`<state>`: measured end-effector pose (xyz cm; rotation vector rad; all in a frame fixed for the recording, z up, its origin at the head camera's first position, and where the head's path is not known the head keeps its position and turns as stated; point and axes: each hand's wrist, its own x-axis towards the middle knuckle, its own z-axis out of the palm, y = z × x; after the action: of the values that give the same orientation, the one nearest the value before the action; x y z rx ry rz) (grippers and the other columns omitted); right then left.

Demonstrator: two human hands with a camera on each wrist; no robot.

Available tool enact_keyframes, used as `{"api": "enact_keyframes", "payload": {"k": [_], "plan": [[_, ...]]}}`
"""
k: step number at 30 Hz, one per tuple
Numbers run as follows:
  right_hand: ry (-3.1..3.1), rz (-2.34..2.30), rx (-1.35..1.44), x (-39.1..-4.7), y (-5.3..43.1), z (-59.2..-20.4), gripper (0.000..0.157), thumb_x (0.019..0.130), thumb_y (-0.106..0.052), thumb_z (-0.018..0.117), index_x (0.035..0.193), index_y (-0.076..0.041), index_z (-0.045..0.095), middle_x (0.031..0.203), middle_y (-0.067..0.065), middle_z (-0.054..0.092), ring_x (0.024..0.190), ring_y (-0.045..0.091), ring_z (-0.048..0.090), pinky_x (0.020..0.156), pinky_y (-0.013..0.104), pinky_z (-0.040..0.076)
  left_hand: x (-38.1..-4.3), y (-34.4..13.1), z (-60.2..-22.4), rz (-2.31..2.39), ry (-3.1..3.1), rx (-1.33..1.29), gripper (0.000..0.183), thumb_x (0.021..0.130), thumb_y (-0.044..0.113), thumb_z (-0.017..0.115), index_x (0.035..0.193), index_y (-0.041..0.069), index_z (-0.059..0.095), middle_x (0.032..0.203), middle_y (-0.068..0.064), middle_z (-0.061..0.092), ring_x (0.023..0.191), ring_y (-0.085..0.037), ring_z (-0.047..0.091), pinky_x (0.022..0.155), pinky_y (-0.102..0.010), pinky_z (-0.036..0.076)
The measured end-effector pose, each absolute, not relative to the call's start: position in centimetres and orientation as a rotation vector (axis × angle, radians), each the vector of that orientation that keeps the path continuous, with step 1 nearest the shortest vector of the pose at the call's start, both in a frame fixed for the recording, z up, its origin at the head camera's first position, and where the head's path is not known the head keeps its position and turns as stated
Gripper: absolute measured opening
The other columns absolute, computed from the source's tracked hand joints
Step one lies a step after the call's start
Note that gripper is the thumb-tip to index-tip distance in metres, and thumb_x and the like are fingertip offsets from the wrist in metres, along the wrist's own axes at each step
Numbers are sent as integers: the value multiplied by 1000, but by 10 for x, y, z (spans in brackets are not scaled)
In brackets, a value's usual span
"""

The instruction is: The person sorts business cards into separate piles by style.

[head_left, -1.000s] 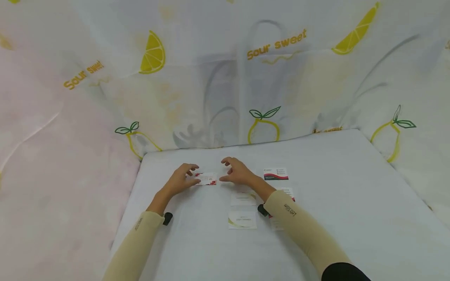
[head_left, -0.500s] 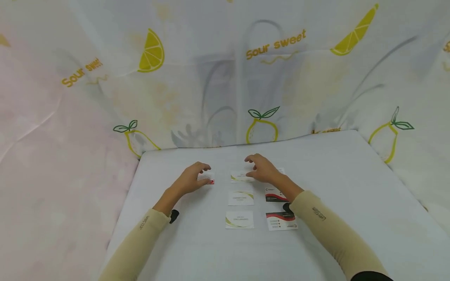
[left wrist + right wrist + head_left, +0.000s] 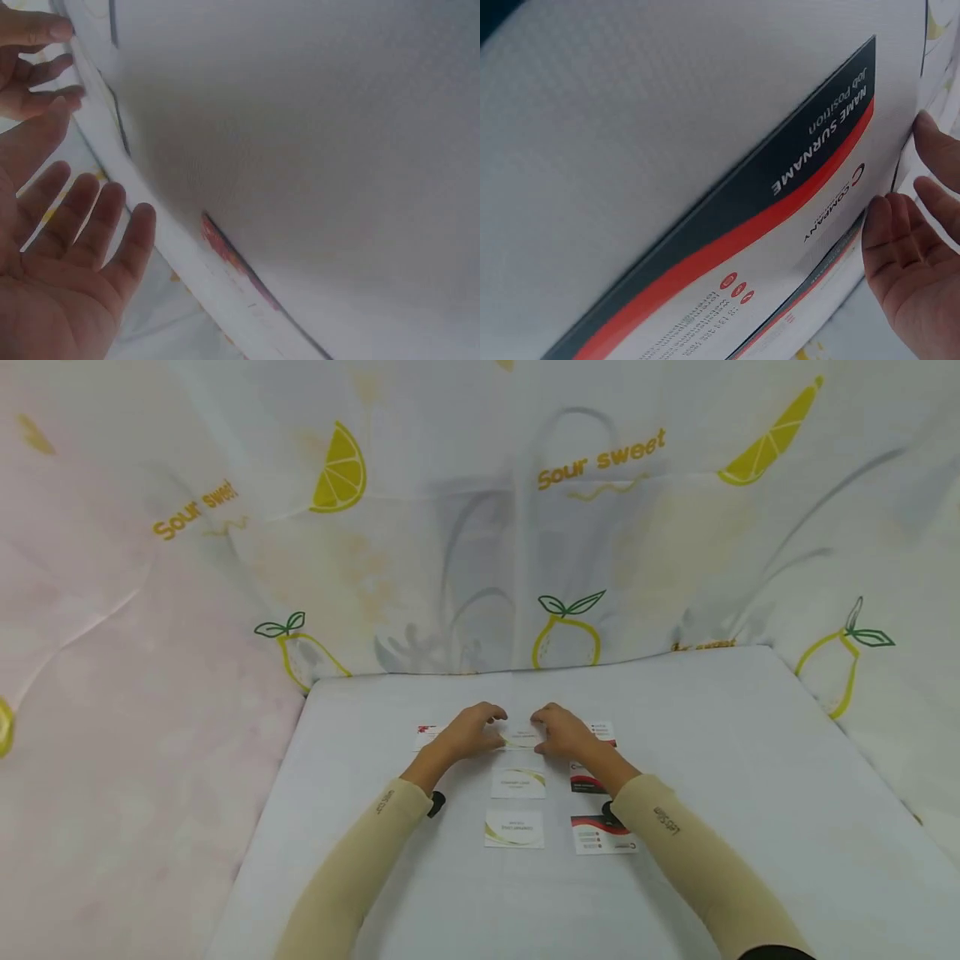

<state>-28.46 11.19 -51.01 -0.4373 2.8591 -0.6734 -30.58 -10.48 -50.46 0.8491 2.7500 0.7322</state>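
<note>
A white business card with a gold curve (image 3: 520, 739) lies at the top of the middle column. My left hand (image 3: 472, 732) is at its left side, thumb and fingers spread apart with fingertips right at the edge. Across from it, my right hand (image 3: 564, 732) has its fingertips at the card's right side. In the left wrist view the left palm (image 3: 67, 292) shows, fingers extended and nothing in them. A card with red flowers (image 3: 426, 735) sits partly behind the left hand. Black, red and white cards lie under the right forearm, among them one printed NAME SURNAME (image 3: 810, 180).
Below are two more gold-curve cards, the middle one (image 3: 518, 783) and the lower one (image 3: 514, 829). A red-and-black card (image 3: 604, 835) lies at the lower right. The white tabletop (image 3: 405, 893) meets a lemon-printed curtain (image 3: 420, 568) at the back.
My left hand has left the red-flower card and moved right to the top gold-curve card. My right hand first swung right, away from the flower card, and now stays by the gold-curve card.
</note>
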Motion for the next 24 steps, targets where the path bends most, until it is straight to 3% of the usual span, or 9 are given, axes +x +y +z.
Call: {"api": "enact_keyframes", "payload": {"k": [7,24], "plan": [[2867,-653,-516,-287,105,-511,52,82,-15,81,127,2,61,125,17,58,116,31,58,103,43,45,-309,-97,-515,576,2745,831,53,83,17,80,130,4,61,131,-11,64,122,-26,59,105,-40,44],[2849,-710,-405,-292,98,-510,44,80,-14,82,117,-1,65,123,17,58,120,33,55,107,45,41,-306,-94,-508,541,2747,832,43,86,6,75,126,0,62,131,-15,61,124,-30,56,106,-40,42]]}}
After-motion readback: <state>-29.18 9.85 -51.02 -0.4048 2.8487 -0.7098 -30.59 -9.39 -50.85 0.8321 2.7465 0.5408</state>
